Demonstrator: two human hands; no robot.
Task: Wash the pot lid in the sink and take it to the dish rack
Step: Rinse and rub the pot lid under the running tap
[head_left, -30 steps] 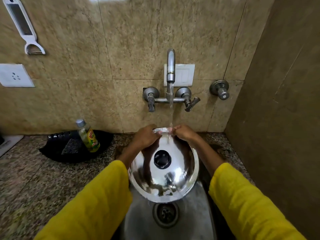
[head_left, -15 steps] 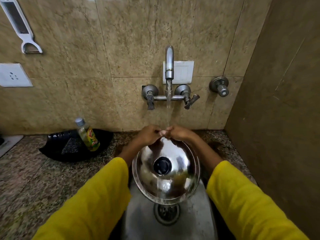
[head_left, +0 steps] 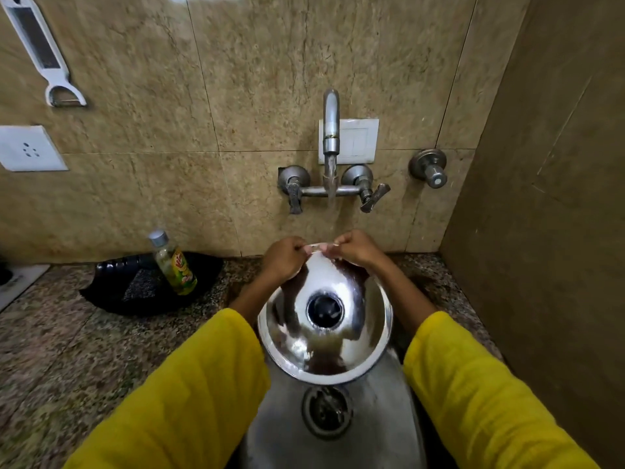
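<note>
A shiny steel pot lid (head_left: 365,336) with a black knob in its middle is held over the steel sink (head_left: 382,431), its domed top facing me and its far edge raised. My left hand (head_left: 282,257) grips the far rim from the left, and my right hand (head_left: 355,247) grips it from the right, fingertips almost meeting. Water runs from the wall tap (head_left: 330,130) onto the lid's far rim between my hands. The sink drain (head_left: 326,412) shows just below the lid. Yellow sleeves cover both forearms.
A green dish soap bottle (head_left: 174,264) leans in a black tray (head_left: 145,286) on the granite counter (head_left: 67,350) to the left. A brown side wall (head_left: 548,231) stands close on the right. A white peeler (head_left: 44,55) hangs on the tiled wall. No dish rack is visible.
The lid was tipped forward and lowered half a second ago; now its far rim is raised back under the stream. Both hands have kept their grip on the far rim.
</note>
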